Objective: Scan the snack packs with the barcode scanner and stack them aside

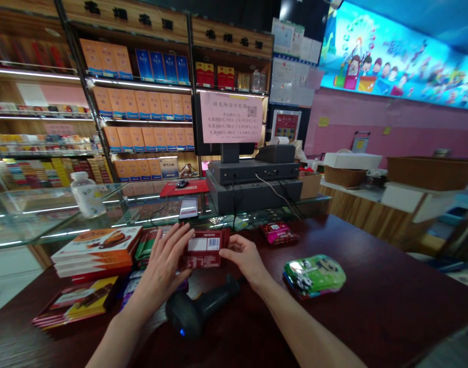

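Observation:
A dark red snack packet point(205, 249), its white label and barcode facing me, is upright between my hands. My right hand point(243, 258) pinches its right end between thumb and fingers. My left hand point(166, 260) has its fingers stretched out over the packet's left end; whether they touch it I cannot tell. Below the packet lies a black handheld barcode scanner point(197, 309) with a small blue light. Left of my left hand are stacked white-and-orange boxes point(99, 250), yellow-and-red flat packs point(78, 301), and partly hidden green packets point(145, 248) and purple packets point(132, 286).
A green panda-print pack point(316, 275) and a pink-and-red packet point(277, 232) lie on the dark counter point(379, 286) to the right. Beyond stand a glass case with a phone point(188, 208), a plastic bottle point(87, 194) and a till point(252, 189). Stocked shelves line the wall.

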`<move>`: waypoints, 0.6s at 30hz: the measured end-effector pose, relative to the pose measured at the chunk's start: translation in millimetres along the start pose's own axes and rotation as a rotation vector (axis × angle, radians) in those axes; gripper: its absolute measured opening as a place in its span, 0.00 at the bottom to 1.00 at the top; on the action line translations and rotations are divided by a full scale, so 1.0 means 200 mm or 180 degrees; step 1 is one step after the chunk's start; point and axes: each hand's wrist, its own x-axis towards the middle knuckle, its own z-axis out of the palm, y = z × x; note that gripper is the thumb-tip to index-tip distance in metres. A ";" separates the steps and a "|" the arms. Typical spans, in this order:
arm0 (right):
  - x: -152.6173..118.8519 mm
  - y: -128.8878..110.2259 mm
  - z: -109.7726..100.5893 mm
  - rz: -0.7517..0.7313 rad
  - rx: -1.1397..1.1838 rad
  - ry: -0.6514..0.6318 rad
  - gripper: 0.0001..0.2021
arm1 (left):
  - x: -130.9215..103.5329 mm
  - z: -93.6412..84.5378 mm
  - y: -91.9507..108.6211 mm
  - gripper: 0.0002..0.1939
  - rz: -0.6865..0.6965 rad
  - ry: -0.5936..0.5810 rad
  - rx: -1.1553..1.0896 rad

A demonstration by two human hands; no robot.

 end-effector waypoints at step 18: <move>0.01 0.04 -0.02 -0.0075 -0.0057 0.0454 0.19 | 0.03 0.03 -0.01 0.30 -0.2494 -0.0385 -0.2756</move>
